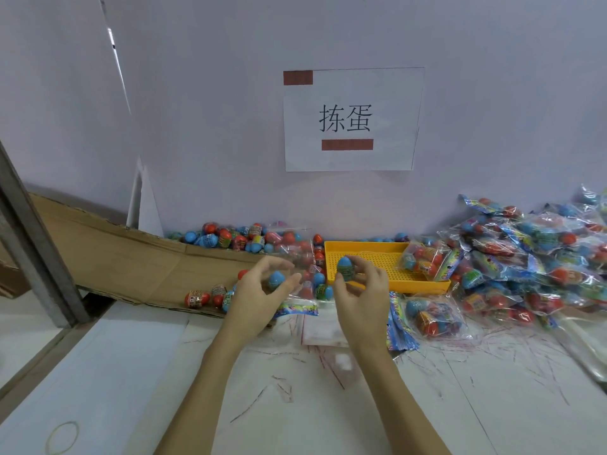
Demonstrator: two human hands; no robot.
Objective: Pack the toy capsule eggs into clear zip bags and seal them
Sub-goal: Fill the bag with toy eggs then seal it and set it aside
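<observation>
**A:** Head view, and both hands are up over the white surface. The left hand has its fingers curled around one blue egg, which sits inside a clear bag held up at the mouth.

**B:** And the right hand pinches a second blue egg between thumb and fingertips, upright, just in front of the yellow tray. So two eggs in hand, one apiece.

**A:** One tray, perforated floor, with one filled bag leaning over its right rim. Another filled bag lies flat in front of it.

**B:** Off to the right, a heap of filled bags, too many and too overlapped to count.

**A:** Loose eggs, red and blue, run along the wall behind; I can't count those either. About four more eggs lie by the left wrist on the cardboard sheet.

**B:** A stack of printed bag headers lies beside the right wrist. On the wall, one paper sign with two red bars.

**A:** The held bag hides the eggs behind it, between the hands.
</observation>
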